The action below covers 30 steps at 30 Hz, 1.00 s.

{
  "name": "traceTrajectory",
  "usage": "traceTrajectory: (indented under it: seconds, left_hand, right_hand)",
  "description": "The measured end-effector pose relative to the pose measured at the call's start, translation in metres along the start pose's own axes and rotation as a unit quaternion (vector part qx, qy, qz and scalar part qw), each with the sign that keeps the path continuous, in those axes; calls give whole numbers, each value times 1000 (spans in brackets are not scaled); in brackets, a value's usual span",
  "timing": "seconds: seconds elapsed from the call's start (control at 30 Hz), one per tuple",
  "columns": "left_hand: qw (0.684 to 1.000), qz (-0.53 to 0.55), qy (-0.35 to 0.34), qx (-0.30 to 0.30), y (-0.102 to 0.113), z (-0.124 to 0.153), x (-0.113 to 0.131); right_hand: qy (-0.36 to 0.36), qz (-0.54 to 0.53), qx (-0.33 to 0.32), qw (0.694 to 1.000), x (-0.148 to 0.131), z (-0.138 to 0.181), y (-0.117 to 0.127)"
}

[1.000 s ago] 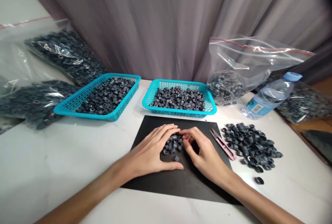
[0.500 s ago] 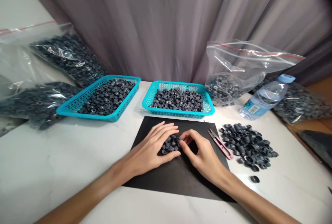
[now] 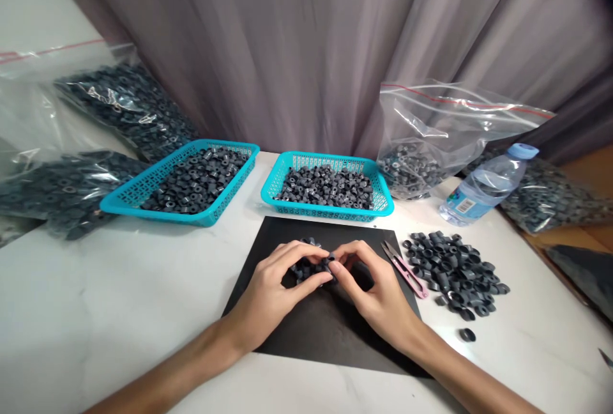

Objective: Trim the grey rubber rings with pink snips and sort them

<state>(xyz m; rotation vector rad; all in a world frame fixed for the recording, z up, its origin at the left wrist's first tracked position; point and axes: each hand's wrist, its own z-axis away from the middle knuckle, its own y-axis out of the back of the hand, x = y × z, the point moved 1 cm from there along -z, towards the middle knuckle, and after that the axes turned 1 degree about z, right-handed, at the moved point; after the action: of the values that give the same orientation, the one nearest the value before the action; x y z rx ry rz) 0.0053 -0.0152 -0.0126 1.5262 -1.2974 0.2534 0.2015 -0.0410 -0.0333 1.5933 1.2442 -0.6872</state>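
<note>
My left hand (image 3: 271, 289) curls over a small heap of dark grey rubber rings (image 3: 309, 265) on a black mat (image 3: 306, 328), fingers bent and thumb pressed under the heap. My right hand (image 3: 371, 289) meets it from the right, with thumb and forefinger pinched on a ring at the heap's edge. Both hands cup the heap between them. Part of the heap is hidden under my fingers.
Pink thread snips (image 3: 405, 268) lie at the mat's right edge, beside a loose pile of rings (image 3: 454, 270) and one stray ring (image 3: 467, 335). Two turquoise baskets (image 3: 158, 184) (image 3: 282, 174) of rings stand behind. Ring-filled plastic bags (image 3: 431, 139) (image 3: 62, 184) and a water bottle (image 3: 486, 184) flank them.
My left hand has gone from lying flat over the heap to curling its fingers round it. Both hands have drawn the rings together; the camera shifted slightly.
</note>
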Motion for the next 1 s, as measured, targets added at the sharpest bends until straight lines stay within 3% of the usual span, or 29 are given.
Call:
traceTrajectory:
  seconds: [0.37, 0.67, 0.83, 1.0]
  left_hand:
    - [998, -52, 10, -26, -7, -2, -6]
    - [1000, -11, 15, 20, -7, -3, -2]
    - [994, 80, 80, -6, 0, -5, -4]
    - [969, 197, 146, -4, 1, -7, -3]
  right_hand:
    - [21, 36, 7, 999, 5, 0, 0]
    - [0, 15, 26, 1000, 2, 1, 2]
    - [-21, -16, 100, 995, 2, 2, 3]
    - [-2, -2, 123, 992, 3, 5, 3]
